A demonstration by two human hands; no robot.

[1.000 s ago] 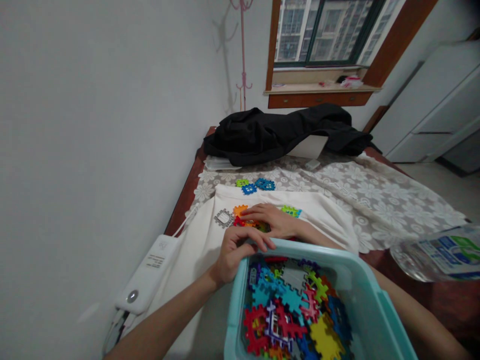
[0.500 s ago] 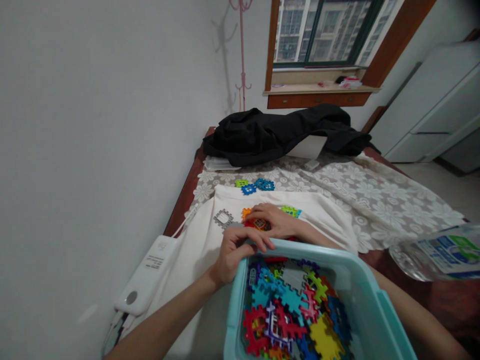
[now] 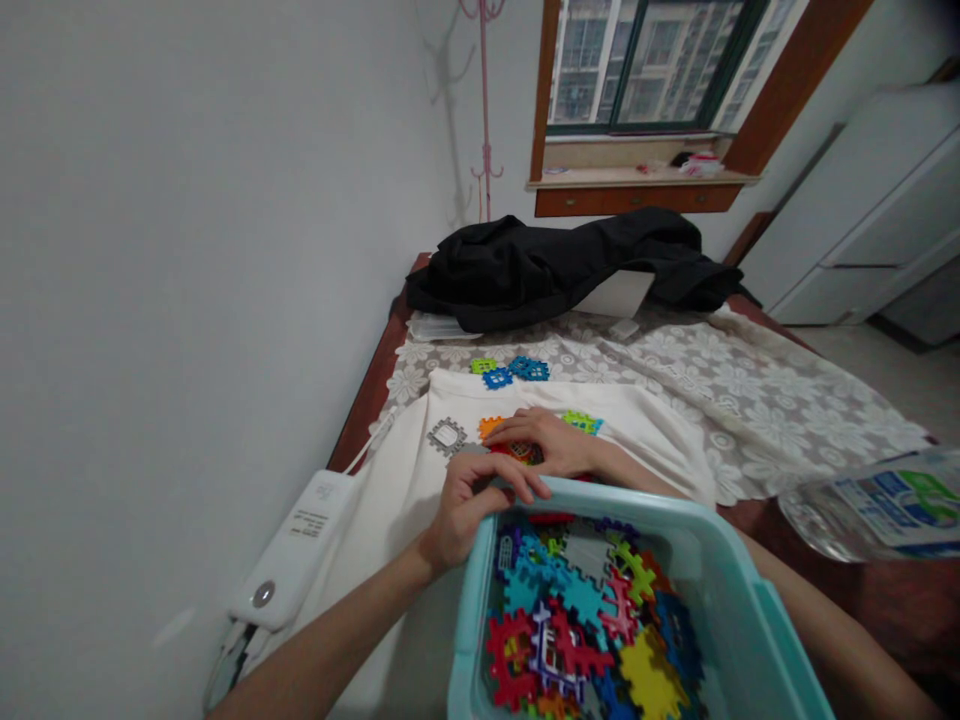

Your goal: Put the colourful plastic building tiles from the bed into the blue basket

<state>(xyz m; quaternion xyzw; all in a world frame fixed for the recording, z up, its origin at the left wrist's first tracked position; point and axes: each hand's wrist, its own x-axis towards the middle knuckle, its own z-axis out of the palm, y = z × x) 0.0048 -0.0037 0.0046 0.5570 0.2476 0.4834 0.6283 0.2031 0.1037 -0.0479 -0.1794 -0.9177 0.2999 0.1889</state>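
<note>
A light-teal plastic bin [image 3: 724,522] full of toothed plastic building pieces [image 3: 559,590] in several colours stands close in front of me. My left hand [image 3: 469,500] is closed over the bin's far left corner, its fingers hooked on the rim. Beyond that rim, my right hand [image 3: 551,440] lies palm down with fingers stretched over red pieces [image 3: 517,452], partly hiding them. Its fingertips are by an orange piece [image 3: 491,427]. Grey toothed pieces [image 3: 447,437] lie left of it on the white cloth [image 3: 405,480], and a green and blue piece [image 3: 583,422] lies just beyond the hand.
Green and blue pieces [image 3: 498,378] lie farther back at the cloth's far edge. A white power strip-like box [image 3: 300,545] with cables is at the left by the wall. A clear plastic bottle [image 3: 877,505] lies right. Black clothing [image 3: 555,265] covers the table's far end.
My right fingers have shifted slightly left, and more of the orange piece shows, a little farther left. My left hand and the bin stay put.
</note>
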